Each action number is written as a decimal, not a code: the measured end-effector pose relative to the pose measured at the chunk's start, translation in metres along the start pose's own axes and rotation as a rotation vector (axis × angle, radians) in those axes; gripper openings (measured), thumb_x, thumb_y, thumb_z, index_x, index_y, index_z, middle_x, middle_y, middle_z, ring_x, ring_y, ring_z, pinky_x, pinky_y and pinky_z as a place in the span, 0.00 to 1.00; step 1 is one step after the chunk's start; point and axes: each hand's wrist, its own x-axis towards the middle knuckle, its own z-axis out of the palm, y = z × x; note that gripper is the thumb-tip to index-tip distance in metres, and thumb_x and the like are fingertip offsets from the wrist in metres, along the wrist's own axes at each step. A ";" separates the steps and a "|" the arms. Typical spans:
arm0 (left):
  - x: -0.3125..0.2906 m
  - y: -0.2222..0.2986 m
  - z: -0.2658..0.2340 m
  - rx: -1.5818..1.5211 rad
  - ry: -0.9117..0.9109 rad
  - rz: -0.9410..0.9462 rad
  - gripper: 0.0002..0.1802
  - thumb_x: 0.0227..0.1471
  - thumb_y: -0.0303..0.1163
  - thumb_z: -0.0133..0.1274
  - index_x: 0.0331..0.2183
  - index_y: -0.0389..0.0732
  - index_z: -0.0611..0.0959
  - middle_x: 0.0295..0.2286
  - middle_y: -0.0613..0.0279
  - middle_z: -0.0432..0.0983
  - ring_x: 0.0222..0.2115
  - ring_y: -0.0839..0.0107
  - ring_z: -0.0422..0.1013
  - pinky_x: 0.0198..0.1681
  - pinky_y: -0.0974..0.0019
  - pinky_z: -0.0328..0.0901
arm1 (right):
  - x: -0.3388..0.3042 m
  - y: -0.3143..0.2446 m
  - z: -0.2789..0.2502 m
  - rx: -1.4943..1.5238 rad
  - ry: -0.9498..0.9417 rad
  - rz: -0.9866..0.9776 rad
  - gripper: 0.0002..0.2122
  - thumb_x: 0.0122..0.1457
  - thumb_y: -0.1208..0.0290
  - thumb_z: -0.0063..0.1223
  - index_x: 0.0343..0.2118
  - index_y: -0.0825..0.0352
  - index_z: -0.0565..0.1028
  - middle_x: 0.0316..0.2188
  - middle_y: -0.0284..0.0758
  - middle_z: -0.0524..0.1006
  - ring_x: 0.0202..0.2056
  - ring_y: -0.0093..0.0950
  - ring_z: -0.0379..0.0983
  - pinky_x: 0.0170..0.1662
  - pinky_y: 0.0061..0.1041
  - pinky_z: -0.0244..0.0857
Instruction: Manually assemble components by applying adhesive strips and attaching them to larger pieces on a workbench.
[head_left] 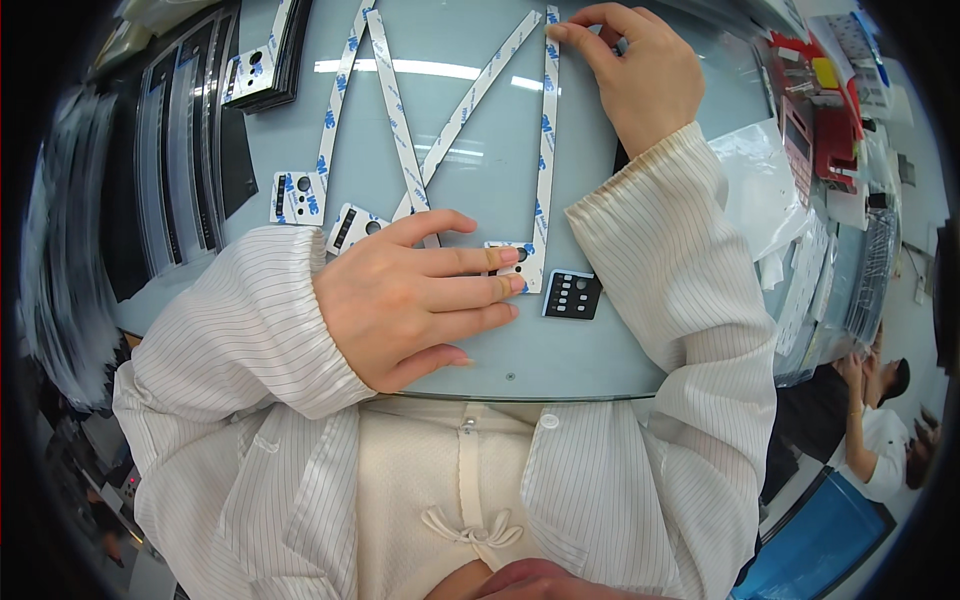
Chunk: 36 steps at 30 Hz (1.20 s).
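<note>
Several long, thin L-shaped strips with white, blue-printed backing lie on the glass tabletop, each with a wider end that has holes in it. My left hand [420,298] lies flat with its fingers spread, its fingertips resting on the wide end of the rightmost strip [546,150]. At the far end of that same strip, my right hand [640,70] pinches the narrow tip between thumb and forefinger. Two crossed strips [400,125] lie to its left, partly hidden under my left hand. Farther left lies another strip [298,197]. A small black panel with cutouts [572,294] sits right of my left fingertips.
A stack of black-edged parts [270,75] stands at the far left, beside long dark and clear strips [180,150]. Clear plastic film [755,185], a pink calculator [797,150] and a red holder [835,140] occupy the right side. Another person [875,440] is at the far right.
</note>
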 end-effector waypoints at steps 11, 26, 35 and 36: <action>-0.004 0.000 0.001 0.018 -0.008 -0.004 0.24 0.50 0.36 0.59 0.49 0.40 0.80 0.53 0.59 0.74 0.59 0.66 0.64 0.64 0.49 0.54 | -0.029 0.001 -0.004 -0.419 -0.045 -0.326 0.18 0.56 0.77 0.56 0.46 0.46 0.82 0.33 0.27 0.75 0.28 0.28 0.77 0.31 0.26 0.70; -0.008 -0.011 0.010 0.149 0.085 0.083 0.22 0.52 0.36 0.58 0.49 0.40 0.79 0.53 0.58 0.73 0.59 0.63 0.65 0.65 0.48 0.53 | -0.030 -0.009 0.004 -0.589 -0.087 -0.256 0.26 0.53 0.82 0.54 0.52 0.45 0.78 0.43 0.35 0.71 0.45 0.30 0.73 0.38 0.29 0.74; -0.016 -0.002 0.025 0.247 0.121 0.100 0.23 0.50 0.35 0.60 0.49 0.40 0.80 0.54 0.58 0.73 0.59 0.59 0.65 0.65 0.43 0.52 | -0.132 -0.059 -0.047 -0.337 -0.415 -0.467 0.21 0.47 0.77 0.55 0.48 0.74 0.75 0.45 0.44 0.71 0.42 0.39 0.71 0.43 0.33 0.68; -0.017 -0.001 0.026 0.256 0.121 0.105 0.23 0.50 0.35 0.60 0.49 0.40 0.80 0.54 0.58 0.73 0.59 0.59 0.65 0.65 0.43 0.52 | -0.138 -0.060 -0.049 -0.286 -0.424 -0.441 0.21 0.47 0.75 0.55 0.47 0.73 0.75 0.47 0.45 0.71 0.43 0.39 0.71 0.45 0.34 0.67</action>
